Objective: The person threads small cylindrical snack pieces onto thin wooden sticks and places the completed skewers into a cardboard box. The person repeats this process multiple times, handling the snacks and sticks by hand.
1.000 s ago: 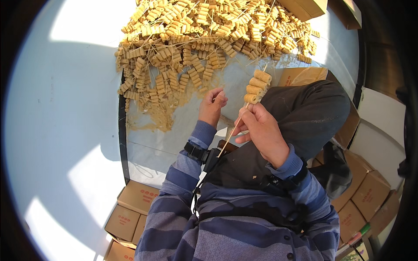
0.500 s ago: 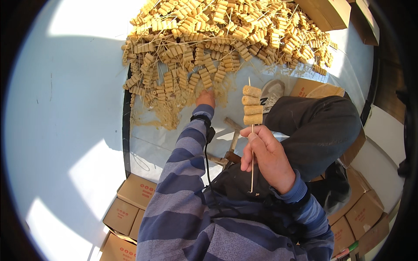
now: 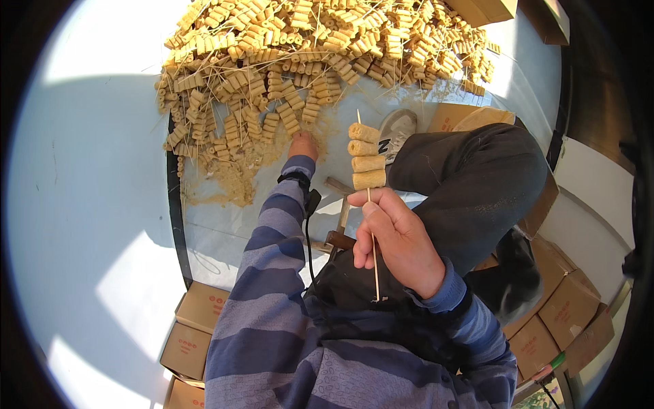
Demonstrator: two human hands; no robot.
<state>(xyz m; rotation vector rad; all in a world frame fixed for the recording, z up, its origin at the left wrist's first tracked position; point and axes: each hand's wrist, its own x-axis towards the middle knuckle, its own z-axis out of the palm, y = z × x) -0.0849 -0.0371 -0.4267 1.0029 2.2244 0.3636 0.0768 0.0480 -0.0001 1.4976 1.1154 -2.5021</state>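
My right hand (image 3: 397,242) is closed around the thin stick of a skewer (image 3: 368,162), holding it upright over my lap. Four or fewer tan, hollow-looking rolls are not what shows clearly enough to number; several are threaded on its upper part, and the pointed tip sticks out above them. My left hand (image 3: 303,145) reaches out to the near edge of a large pile of similar skewers (image 3: 252,82). Its back faces me and its fingers are hidden, close against the end of one skewer (image 3: 289,118) in the pile.
Yellowish crumbs (image 3: 235,180) lie along the pile's near edge. My bent leg (image 3: 470,180) and shoe (image 3: 397,133) are right of the held skewer. A wooden stand (image 3: 343,217) is below my left hand. Cardboard boxes (image 3: 186,351) stand at lower left, others (image 3: 564,310) at lower right.
The whole view has shifted, so the pile and both hands appear farther left. The right hand still holds its skewer; the left hand stays at the pile's near edge.
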